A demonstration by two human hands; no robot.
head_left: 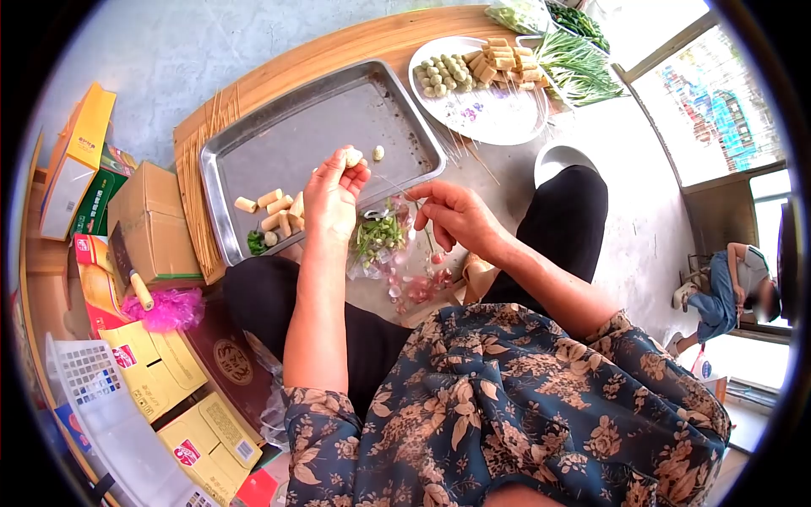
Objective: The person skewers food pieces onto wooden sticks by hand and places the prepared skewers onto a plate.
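Note:
Over the near edge of the metal tray (296,127), my left hand (332,190) pinches a small pale green ball (353,157) between thumb and fingers. A similar ball (378,153) lies in the tray just to its right. My right hand (456,215) is at the tray's near right corner, its fingers bent together around a thin skewer (390,183) that points toward my left hand. Whether the skewer touches the held ball is hard to make out. Several beige rolls (274,207) and a green leafy piece (256,242) lie in the tray's near left corner.
A white oval plate (498,121) with balls and rolls stands at the back, beside long green stalks (579,68). Loose skewers (198,152) lie left of the tray. Boxes (156,215) and a knife (139,287) are at left. Another person (731,291) sits far right.

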